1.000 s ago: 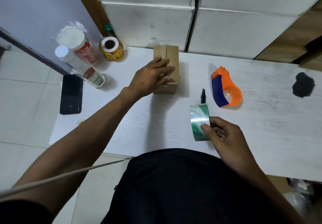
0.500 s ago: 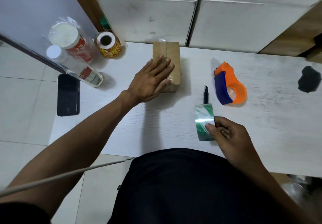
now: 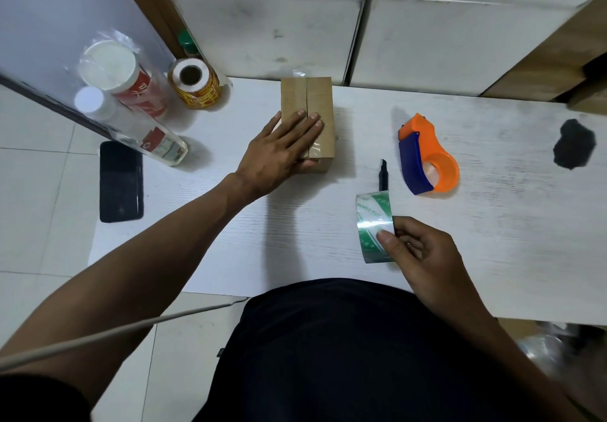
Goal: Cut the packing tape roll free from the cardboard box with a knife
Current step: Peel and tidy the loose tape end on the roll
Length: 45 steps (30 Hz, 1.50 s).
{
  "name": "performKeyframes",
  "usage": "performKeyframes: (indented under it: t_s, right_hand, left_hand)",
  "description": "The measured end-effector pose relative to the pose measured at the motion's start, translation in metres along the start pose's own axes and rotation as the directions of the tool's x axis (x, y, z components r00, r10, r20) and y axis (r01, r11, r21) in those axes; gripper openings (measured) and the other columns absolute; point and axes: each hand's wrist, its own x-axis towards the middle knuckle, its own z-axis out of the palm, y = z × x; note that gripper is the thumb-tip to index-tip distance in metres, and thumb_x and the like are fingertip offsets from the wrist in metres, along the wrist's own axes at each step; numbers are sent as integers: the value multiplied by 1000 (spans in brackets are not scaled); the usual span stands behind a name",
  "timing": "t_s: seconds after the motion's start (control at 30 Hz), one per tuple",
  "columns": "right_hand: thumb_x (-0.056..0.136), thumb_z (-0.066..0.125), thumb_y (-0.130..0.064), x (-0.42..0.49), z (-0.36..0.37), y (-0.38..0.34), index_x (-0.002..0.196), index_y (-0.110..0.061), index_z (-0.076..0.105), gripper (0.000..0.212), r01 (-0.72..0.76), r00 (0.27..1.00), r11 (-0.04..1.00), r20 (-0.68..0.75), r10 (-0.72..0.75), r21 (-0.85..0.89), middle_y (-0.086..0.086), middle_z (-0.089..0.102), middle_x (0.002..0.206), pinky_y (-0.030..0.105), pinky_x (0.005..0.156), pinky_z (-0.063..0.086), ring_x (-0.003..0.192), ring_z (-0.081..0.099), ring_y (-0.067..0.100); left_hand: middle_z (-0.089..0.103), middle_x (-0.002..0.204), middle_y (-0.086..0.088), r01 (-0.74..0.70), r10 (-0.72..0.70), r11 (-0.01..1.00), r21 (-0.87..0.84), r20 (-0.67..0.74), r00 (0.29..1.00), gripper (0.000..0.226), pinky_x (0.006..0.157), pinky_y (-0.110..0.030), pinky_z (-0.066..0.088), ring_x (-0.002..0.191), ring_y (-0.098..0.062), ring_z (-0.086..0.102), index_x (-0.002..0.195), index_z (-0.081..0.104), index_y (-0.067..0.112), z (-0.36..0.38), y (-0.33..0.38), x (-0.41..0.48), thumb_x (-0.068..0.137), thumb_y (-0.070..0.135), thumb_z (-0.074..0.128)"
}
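pins the taped cardboard box [image 3: 320,103] at 12 o'clock under a flat, straight-fingered left hand [image 3: 279,155], likely to steady it, and pinches the packing tape roll [image 3: 372,218] at 4 o'clock in the right hand [image 3: 423,257], with the knife [image 3: 383,175] unheld at its 12 o'clock.

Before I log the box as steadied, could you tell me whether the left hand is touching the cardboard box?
Touching. The head view shows the left hand lying flat on the cardboard box, fingers across its taped seam.
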Motion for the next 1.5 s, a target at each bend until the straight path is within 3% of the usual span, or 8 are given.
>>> performKeyframes:
  t_s: [0.2, 0.27, 0.33, 0.4, 0.57, 0.9, 1.27, 1.5]
  right_hand:
    - [86, 59, -39, -6, 1, -24, 106, -24, 70, 28, 133, 991, 991, -1, -133, 10, -14, 75, 96, 17, 83, 54, 95, 69, 4]
    - [88, 60, -38, -10, 1, -32, 108, -23, 70, 26, 179, 984, 984, -16, -178, 17, -15, 74, 98, 17, 83, 53, 95, 69, 4]
    - [92, 63, -35, -14, 2, -41, 108, -23, 70, 21, 224, 974, 974, -42, -222, 39, -13, 74, 98, 19, 84, 54, 96, 69, 8]
    - [92, 62, -32, -20, 4, -51, 107, -23, 70, 19, 262, 964, 963, -61, -258, 66, -12, 74, 98, 20, 83, 54, 96, 69, 9]
    - [93, 60, -25, -27, 8, -67, 108, -24, 68, 16, 366, 928, 930, -83, -363, 32, -9, 73, 95, 27, 79, 56, 92, 69, 14]
    - [95, 59, -28, -32, 11, -72, 107, -17, 68, 19, 423, 899, 906, -121, -421, -7, -1, 71, 93, 33, 78, 54, 88, 66, 18]
    - [94, 56, -31, -35, 13, -73, 105, -13, 68, 24, 462, 879, 886, -122, -462, -26, 2, 69, 87, 31, 73, 50, 80, 63, 17]
    - [94, 56, -30, -33, 12, -72, 102, -6, 68, 28, 508, 848, 852, -100, -521, -127, 1, 62, 82, 19, 67, 44, 74, 53, 12]
  left_hand:
    - [13, 168, -12, 65, -45, 994, -83, 224, 973, 116, 126, -49, 13, 156, -30, 14, 160, 11, 11, -33, 5, 4, 76, 48, 82]
    - [20, 167, -13, 225, -190, 899, -375, 128, 973, 100, 125, -42, 21, 155, -27, 20, 158, 18, 9, -74, 24, 7, 84, 40, 78]
    - [46, 155, -9, 277, -340, 714, -643, 28, 940, 63, 116, -33, 40, 143, -19, 45, 151, 41, 9, -125, 50, 7, 95, 26, 67]
    - [65, 136, -4, 250, -364, 650, -718, -5, 931, 45, 104, -23, 49, 124, -12, 61, 139, 58, 10, -171, 78, 5, 98, 27, 62]
    - [72, 125, -4, 209, -307, 764, -610, -60, 950, 40, 94, -39, 57, 114, -20, 68, 125, 70, 13, -201, 106, -2, 91, 34, 71]
    - [79, 103, -7, 267, -471, 826, -497, -348, 811, 13, 82, -36, 60, 92, -25, 76, 99, 81, 8, -203, 141, -14, 90, 17, 78]
    - [77, 93, -4, 389, -596, 727, -566, -238, 767, 11, 79, -8, 46, 84, -14, 69, 96, 80, 8, -222, 149, -14, 88, 15, 79]
    - [72, 82, 8, 468, -638, 534, -704, 27, 769, 14, 74, -19, 55, 75, -6, 67, 93, 75, 15, -238, 133, -7, 82, 10, 82]
